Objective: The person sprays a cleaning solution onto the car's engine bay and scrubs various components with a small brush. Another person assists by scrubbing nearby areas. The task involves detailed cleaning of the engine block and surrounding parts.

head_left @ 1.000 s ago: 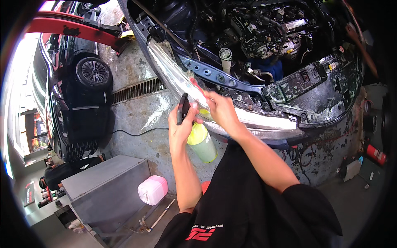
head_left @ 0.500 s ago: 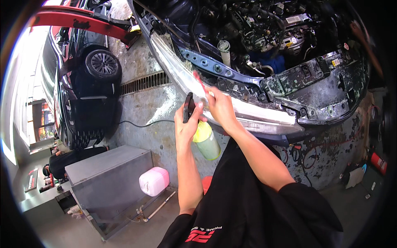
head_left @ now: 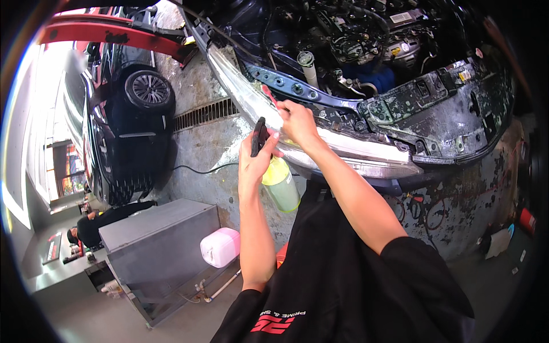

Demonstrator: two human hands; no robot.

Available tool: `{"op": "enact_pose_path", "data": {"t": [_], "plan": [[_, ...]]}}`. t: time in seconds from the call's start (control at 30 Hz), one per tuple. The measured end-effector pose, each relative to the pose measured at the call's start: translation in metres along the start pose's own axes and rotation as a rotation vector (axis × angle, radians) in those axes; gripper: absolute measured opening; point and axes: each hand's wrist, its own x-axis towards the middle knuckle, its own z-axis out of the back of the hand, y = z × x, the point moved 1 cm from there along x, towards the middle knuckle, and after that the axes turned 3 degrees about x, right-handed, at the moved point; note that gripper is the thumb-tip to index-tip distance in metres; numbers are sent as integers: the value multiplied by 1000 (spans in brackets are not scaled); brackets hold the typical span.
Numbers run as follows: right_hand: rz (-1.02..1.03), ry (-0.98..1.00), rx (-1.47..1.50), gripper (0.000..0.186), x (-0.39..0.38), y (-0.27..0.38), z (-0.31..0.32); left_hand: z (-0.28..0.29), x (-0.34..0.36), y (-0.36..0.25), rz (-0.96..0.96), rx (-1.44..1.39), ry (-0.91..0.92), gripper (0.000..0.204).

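Observation:
My left hand (head_left: 256, 154) grips a spray bottle (head_left: 281, 191) by its black trigger head, the yellow-green body hanging below my fingers. My right hand (head_left: 296, 123) is closed on a slim red tool (head_left: 269, 96), apparently a brush, held at the car's long clear headlamp (head_left: 362, 154); its tip is too small to make out clearly. The bottle's trigger sits just in front of the headlamp, beside my right hand. Above the lamp are a blue-grey metal bracket (head_left: 274, 80) and the open engine bay (head_left: 366, 37), with a pale filler tube (head_left: 308, 71).
A black car (head_left: 123, 160) and red lift arm (head_left: 114, 35) are at left, beside a drain grate (head_left: 203, 115). Below stand a grey metal cabinet (head_left: 160, 234) and a pink jug (head_left: 220, 247). Another person (head_left: 94, 228) is at lower left. Hoses (head_left: 434, 211) and a red extinguisher (head_left: 526, 220) are at right.
Both hands and what they hold have moved higher in the picture, and the red tool sits further up along the headlamp. The surroundings have shifted slightly as the view moved.

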Motion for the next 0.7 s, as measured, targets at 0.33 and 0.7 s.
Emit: {"op": "enact_pose_path", "data": {"t": [0.33,0.7], "plan": [[42,51,-134,21,1,-2,20,25,61,2,-60,44,201,20],[-242,-24,-14,24,-2,-1,23,67,112,-21,-182,242,489,25]]}}
